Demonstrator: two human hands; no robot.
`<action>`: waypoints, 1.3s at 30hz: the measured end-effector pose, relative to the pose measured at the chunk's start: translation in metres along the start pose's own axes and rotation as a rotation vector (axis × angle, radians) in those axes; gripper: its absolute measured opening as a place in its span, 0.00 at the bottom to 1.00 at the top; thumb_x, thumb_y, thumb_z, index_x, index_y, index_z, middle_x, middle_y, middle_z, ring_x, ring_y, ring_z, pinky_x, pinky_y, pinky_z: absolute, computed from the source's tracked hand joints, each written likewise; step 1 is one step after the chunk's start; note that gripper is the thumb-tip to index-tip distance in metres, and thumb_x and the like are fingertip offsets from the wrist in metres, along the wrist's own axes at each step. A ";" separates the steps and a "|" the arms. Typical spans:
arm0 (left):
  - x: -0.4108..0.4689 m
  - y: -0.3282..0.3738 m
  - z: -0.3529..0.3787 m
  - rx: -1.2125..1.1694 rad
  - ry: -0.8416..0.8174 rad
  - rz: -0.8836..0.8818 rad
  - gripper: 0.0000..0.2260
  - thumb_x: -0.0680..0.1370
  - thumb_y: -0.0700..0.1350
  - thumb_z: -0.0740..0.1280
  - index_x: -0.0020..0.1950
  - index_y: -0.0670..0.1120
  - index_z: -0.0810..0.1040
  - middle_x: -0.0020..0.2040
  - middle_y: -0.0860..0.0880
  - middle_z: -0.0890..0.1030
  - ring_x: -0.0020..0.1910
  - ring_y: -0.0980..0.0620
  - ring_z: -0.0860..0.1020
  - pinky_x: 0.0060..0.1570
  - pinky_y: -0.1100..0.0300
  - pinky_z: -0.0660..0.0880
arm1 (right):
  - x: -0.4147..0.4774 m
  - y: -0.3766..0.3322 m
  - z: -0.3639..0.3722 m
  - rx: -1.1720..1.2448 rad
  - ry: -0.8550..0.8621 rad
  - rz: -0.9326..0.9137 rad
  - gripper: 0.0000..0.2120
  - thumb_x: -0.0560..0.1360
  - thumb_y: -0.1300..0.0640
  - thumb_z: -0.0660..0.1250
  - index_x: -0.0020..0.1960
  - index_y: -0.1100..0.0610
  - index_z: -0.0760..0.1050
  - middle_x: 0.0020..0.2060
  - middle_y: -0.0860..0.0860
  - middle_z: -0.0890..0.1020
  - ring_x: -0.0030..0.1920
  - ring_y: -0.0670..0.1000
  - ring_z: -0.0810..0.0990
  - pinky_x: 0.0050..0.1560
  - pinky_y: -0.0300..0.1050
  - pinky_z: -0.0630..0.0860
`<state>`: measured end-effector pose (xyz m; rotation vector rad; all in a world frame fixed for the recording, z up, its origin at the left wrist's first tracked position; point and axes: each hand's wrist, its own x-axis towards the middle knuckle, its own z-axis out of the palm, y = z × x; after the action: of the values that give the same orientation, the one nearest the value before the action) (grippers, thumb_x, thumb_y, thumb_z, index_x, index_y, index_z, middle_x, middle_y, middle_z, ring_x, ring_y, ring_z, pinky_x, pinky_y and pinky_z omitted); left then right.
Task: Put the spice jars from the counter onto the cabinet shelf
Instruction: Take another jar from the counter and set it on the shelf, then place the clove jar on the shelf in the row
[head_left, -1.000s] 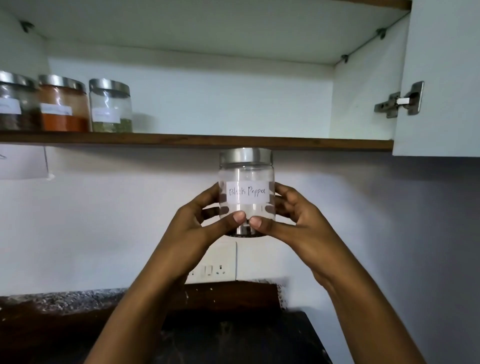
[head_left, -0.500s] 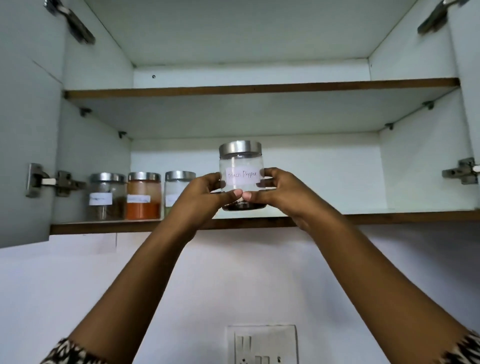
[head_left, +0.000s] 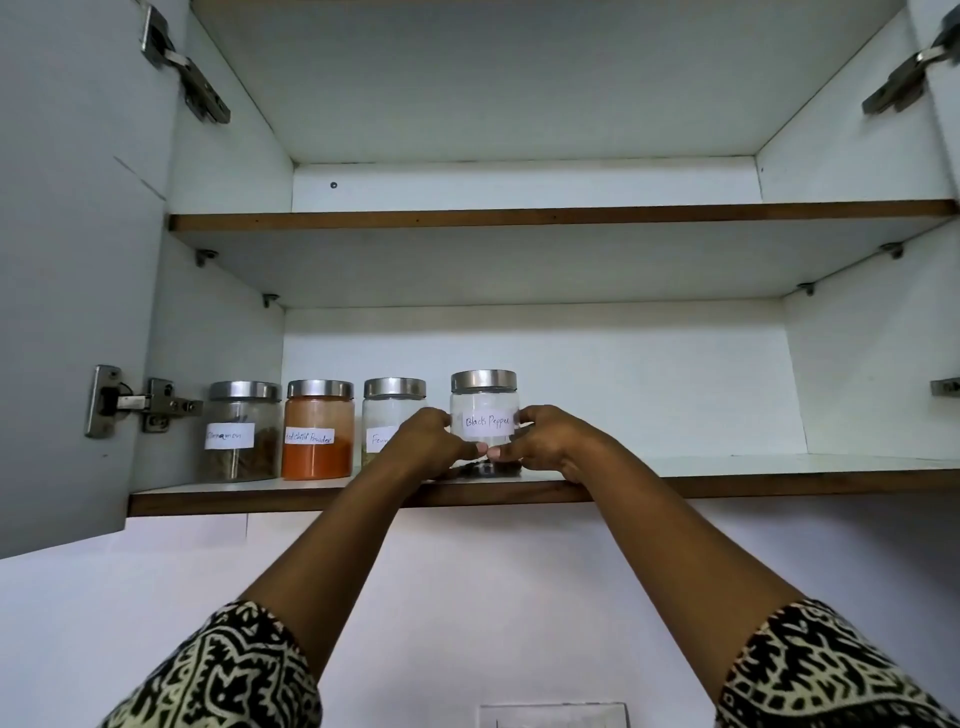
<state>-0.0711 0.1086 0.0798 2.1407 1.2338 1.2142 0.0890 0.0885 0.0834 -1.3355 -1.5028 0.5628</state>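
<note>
My left hand and right hand clasp the Black Pepper jar, steadying it upright, label outward, on the shelf.

The light is soft and even, rather dim, with a cool greenish cast. Shade pools beneath the upper shelf; the lids carry faint glare. Wide-angle bending bows the left door (sleeves look slightly soft).
</note>
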 end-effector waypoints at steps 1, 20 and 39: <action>0.002 -0.001 0.001 0.032 0.019 -0.002 0.22 0.71 0.48 0.74 0.62 0.41 0.76 0.55 0.43 0.81 0.50 0.47 0.78 0.51 0.55 0.75 | 0.003 0.001 0.002 -0.001 0.006 0.007 0.39 0.63 0.64 0.78 0.70 0.62 0.64 0.63 0.57 0.77 0.62 0.56 0.76 0.64 0.53 0.73; 0.025 -0.014 0.018 0.237 0.196 -0.006 0.17 0.73 0.49 0.72 0.55 0.40 0.74 0.54 0.41 0.80 0.53 0.43 0.79 0.47 0.57 0.72 | 0.038 0.008 0.016 -0.208 0.023 0.063 0.31 0.68 0.57 0.76 0.66 0.63 0.69 0.62 0.56 0.78 0.61 0.56 0.77 0.66 0.54 0.72; -0.105 -0.041 0.030 -0.226 0.364 0.405 0.14 0.75 0.41 0.69 0.61 0.45 0.79 0.54 0.52 0.82 0.52 0.57 0.79 0.49 0.68 0.74 | -0.122 0.022 0.049 -0.164 0.365 -0.325 0.22 0.70 0.59 0.73 0.63 0.59 0.74 0.57 0.53 0.81 0.56 0.48 0.79 0.57 0.38 0.74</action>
<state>-0.0919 0.0453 -0.0166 2.1184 0.7515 1.8826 0.0420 -0.0047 0.0010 -1.2041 -1.4400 -0.0136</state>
